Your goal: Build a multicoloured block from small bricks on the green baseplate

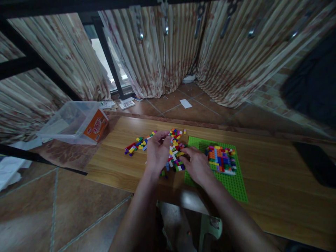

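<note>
Loose toy building bricks [173, 159] of many colours lie in a heap on the wooden table. My left hand [158, 150] hovers over the heap's left part with thumb and fingers drawn together; whatever is in that pinch is too small to make out. Bent over the heap's right side is my right hand [195, 162], its thumb and forefinger slightly apart beside the bricks. Its palm hangs over the left edge of a green baseplate [240, 189]. A multicoloured block of joined bricks [222, 160] sits on that plate, right of my right hand.
A clear plastic bin [63, 127] with an orange label stands beyond the table's left end. At the right on the wooden table [267, 175] lies a dark flat object [315, 162]. Striped curtains [157, 56] hang behind, and paper [186, 103] lies on the tiled floor.
</note>
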The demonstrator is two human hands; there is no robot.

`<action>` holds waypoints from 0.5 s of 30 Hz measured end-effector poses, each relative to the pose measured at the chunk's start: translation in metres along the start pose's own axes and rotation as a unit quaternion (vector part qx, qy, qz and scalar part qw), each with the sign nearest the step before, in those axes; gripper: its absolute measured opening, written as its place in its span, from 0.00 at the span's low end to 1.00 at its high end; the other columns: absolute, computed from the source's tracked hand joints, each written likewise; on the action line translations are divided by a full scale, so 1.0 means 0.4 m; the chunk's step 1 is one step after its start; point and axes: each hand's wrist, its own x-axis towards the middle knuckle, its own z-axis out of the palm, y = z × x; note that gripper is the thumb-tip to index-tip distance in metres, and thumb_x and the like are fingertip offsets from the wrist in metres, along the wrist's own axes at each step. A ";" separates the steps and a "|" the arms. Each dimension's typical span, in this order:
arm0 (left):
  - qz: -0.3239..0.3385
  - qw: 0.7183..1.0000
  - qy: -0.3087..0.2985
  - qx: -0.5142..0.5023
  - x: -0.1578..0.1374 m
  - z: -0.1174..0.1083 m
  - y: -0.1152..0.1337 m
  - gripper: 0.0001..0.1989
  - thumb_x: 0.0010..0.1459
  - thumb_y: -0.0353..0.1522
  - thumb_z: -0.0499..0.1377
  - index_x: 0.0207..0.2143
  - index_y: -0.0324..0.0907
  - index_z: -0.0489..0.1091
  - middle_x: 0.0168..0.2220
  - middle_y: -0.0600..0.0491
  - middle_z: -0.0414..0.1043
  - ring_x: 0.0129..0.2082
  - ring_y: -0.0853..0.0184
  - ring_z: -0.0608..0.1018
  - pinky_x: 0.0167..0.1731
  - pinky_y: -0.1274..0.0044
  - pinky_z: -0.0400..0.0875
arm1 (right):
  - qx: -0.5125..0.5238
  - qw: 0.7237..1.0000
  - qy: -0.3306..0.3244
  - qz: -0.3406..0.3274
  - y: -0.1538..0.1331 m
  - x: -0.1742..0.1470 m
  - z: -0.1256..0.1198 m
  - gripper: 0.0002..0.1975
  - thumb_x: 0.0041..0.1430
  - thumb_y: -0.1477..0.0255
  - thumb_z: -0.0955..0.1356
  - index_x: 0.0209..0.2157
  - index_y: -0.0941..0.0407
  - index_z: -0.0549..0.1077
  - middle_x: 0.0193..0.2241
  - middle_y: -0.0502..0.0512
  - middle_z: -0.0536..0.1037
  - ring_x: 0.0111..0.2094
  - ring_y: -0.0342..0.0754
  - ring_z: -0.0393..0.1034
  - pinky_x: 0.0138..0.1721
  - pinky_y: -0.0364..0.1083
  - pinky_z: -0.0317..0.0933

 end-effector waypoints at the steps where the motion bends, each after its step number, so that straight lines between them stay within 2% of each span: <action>1: 0.002 1.000 -0.003 0.002 0.000 -0.001 -0.001 0.12 0.52 0.33 0.59 0.38 0.38 0.75 0.31 0.50 0.78 0.30 0.67 0.78 0.32 0.77 0.73 | 0.002 1.000 0.000 -0.003 0.002 0.000 0.001 0.11 0.56 0.77 0.67 0.41 0.57 0.76 0.38 0.56 0.77 0.38 0.48 0.72 0.43 0.46 0.63; 6: 0.007 1.000 -0.007 0.010 0.001 -0.005 -0.002 0.11 0.52 0.33 0.59 0.37 0.38 0.75 0.31 0.51 0.78 0.31 0.67 0.78 0.32 0.77 0.73 | 0.002 1.000 -0.008 -0.023 0.018 0.006 0.001 0.10 0.57 0.79 0.65 0.34 0.54 0.78 0.34 0.54 0.78 0.36 0.47 0.72 0.41 0.45 0.63; 12: 0.006 1.000 0.003 -0.003 0.006 -0.011 -0.002 0.11 0.51 0.33 0.60 0.37 0.38 0.75 0.30 0.52 0.77 0.29 0.69 0.77 0.31 0.78 0.72 | -0.009 0.999 -0.024 -0.022 0.023 0.005 -0.006 0.12 0.58 0.81 0.63 0.34 0.56 0.78 0.35 0.57 0.78 0.37 0.48 0.72 0.42 0.45 0.63; 15: 0.010 1.000 0.016 0.003 0.018 -0.026 -0.010 0.11 0.51 0.33 0.61 0.37 0.38 0.75 0.29 0.52 0.77 0.28 0.69 0.76 0.30 0.79 0.71 | -0.013 0.999 -0.031 -0.025 0.022 0.003 -0.012 0.12 0.58 0.80 0.64 0.31 0.55 0.78 0.34 0.55 0.77 0.36 0.47 0.72 0.40 0.45 0.63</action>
